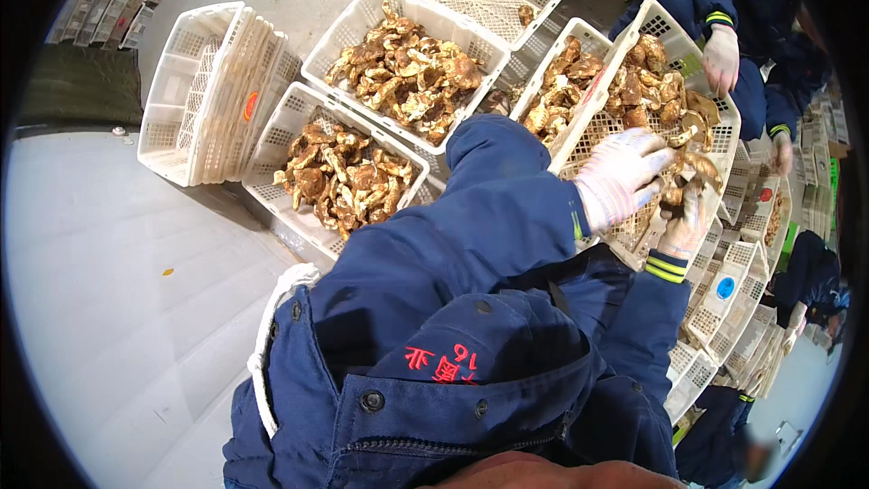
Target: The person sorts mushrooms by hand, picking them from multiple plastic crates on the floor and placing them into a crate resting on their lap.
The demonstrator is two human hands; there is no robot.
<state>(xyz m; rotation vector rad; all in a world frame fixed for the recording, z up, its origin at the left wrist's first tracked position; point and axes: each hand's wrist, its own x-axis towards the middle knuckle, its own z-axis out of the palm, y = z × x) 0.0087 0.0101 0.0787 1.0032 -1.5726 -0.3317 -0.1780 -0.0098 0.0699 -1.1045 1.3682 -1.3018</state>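
Observation:
Brown, pale-stemmed mushrooms [647,91] lie in a white perforated plastic crate [593,133] right of centre, mostly at its far end. My left hand [623,177], in a white striped glove, reaches over the crate from the left with its fingers stretched out and apart near the mushrooms. At the crate's right side, my gloved right hand [685,225] curls its fingers on a mushroom [672,197] close to my left fingertips. Part of that mushroom is hidden by the fingers.
Left of me stand two mushroom-filled crates [339,183] [407,72] and a stack of nested crates [213,100]. Beyond is a crate [480,0] with one small mushroom [525,14]. A co-worker's gloved hand [721,59] is at the crate's far right. More crates [724,290] line the right.

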